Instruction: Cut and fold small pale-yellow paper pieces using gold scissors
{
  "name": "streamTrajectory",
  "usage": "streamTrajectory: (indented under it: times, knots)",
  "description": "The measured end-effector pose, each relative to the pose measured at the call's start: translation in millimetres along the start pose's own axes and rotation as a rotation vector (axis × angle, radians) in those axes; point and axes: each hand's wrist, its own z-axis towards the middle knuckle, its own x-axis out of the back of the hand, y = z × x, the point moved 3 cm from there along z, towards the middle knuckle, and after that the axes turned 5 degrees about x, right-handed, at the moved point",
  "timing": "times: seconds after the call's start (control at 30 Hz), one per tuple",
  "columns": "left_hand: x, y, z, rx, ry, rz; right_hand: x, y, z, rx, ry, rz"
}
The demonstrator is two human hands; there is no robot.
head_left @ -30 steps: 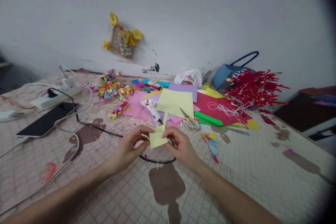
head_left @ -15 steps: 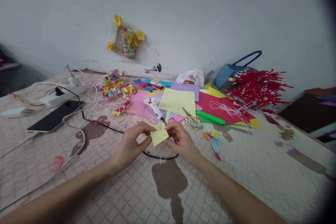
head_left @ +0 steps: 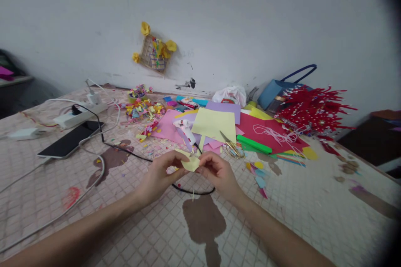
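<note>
Between my two hands is a small piece of pale yellow paper (head_left: 191,163), bent and held above the table. My left hand (head_left: 164,171) pinches its left side between thumb and fingers. On the right side, my right hand (head_left: 217,171) grips the paper the same way, fingers curled. Just beyond the hands lies a white glue gun (head_left: 184,129), its black cord (head_left: 197,192) looping under them. A larger pale yellow sheet (head_left: 214,123) rests behind, with gold-handled scissors (head_left: 232,147) at its right edge.
Left stand a black-screened phone (head_left: 69,139) and a white power strip (head_left: 79,116) with cables. Paper scraps (head_left: 142,108) are heaped behind. Right are a green stick-like object (head_left: 253,144), white string (head_left: 282,133), red pipe cleaners (head_left: 316,110) and a blue bag (head_left: 278,89).
The small yellow paper, flat-faced toward me before, is now bent and shows less of its face. The fingers of both hands have shifted on it. The view has moved slightly.
</note>
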Motion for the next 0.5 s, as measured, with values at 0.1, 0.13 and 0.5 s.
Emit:
streamTrajectory:
  times: [0.1, 0.13, 0.5]
  knots:
    - [-2.4, -4.9, 2.1, 0.090, -0.052, -0.184, -2.2, 0.5, -2.2, -0.069, -0.006, 0.044]
    - [-2.9, -6.0, 2.4, 0.112, -0.048, -0.231, -2.6, 1.0, -2.8, -0.091, 0.002, 0.055]
    - [-10.1, -9.4, 0.0, 0.279, 0.013, -0.493, -14.6, 0.8, -7.1, -0.243, 0.031, 0.207]
